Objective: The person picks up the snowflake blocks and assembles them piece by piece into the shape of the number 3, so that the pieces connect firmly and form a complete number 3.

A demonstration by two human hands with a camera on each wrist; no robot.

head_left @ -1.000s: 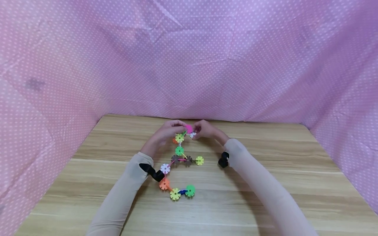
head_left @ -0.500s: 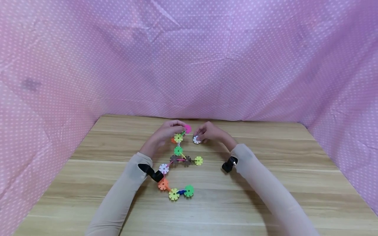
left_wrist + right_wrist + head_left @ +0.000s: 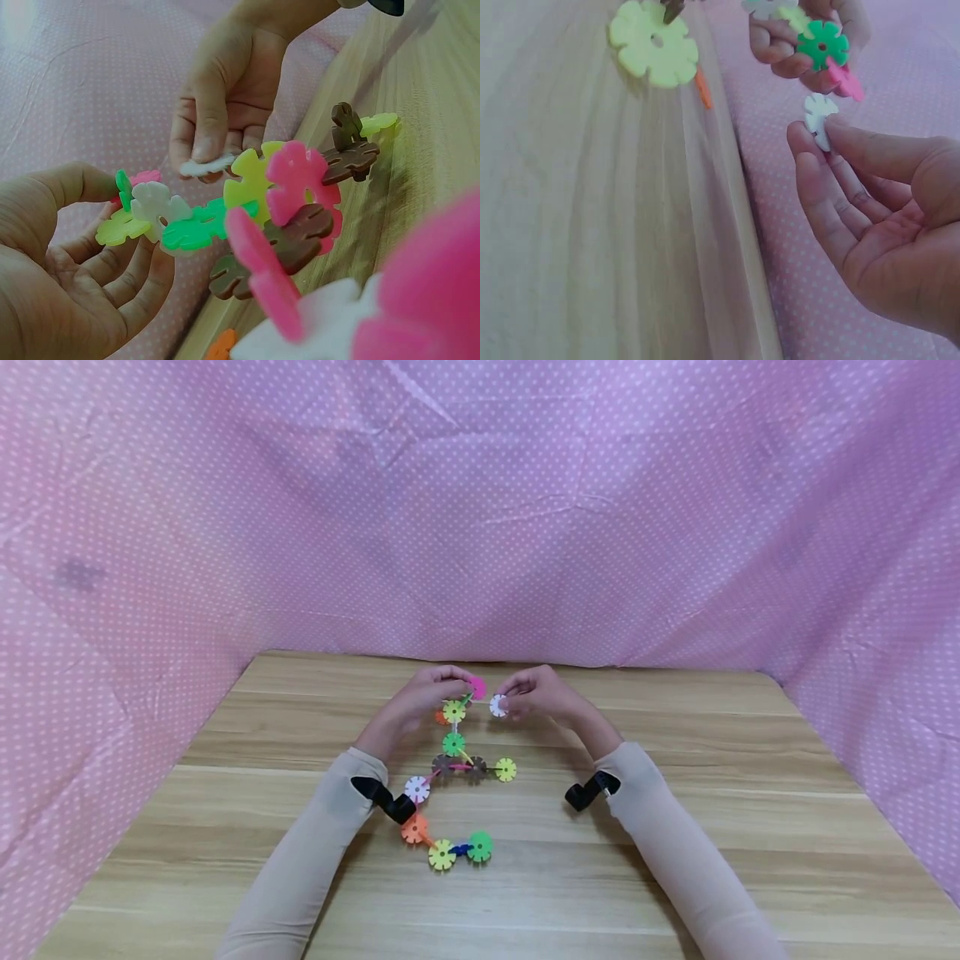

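Observation:
My left hand (image 3: 424,695) pinches the far end of a chain of slotted snowflake discs, close by its pink disc (image 3: 477,687) and a green disc (image 3: 823,46). From there the chain runs toward me through a yellow disc (image 3: 453,711), a green disc (image 3: 453,743), brown discs (image 3: 443,766) and a white disc (image 3: 417,789). My right hand (image 3: 542,693) holds a separate white snowflake disc (image 3: 498,705) between thumb and fingers, just right of the pink disc. In the right wrist view this white disc (image 3: 820,120) stands apart from the pink disc (image 3: 845,79).
The wooden table (image 3: 637,860) lies under the chain. Its near end curves past an orange disc (image 3: 414,829) and a yellow disc (image 3: 442,855) to a green disc (image 3: 480,847). A yellow side disc (image 3: 506,769) points right. Pink dotted cloth (image 3: 480,527) hangs behind.
The right hand has drawn the white disc away from the pink one, to the right, and turned it in its fingers. The left hand has stayed almost still at the chain's end.

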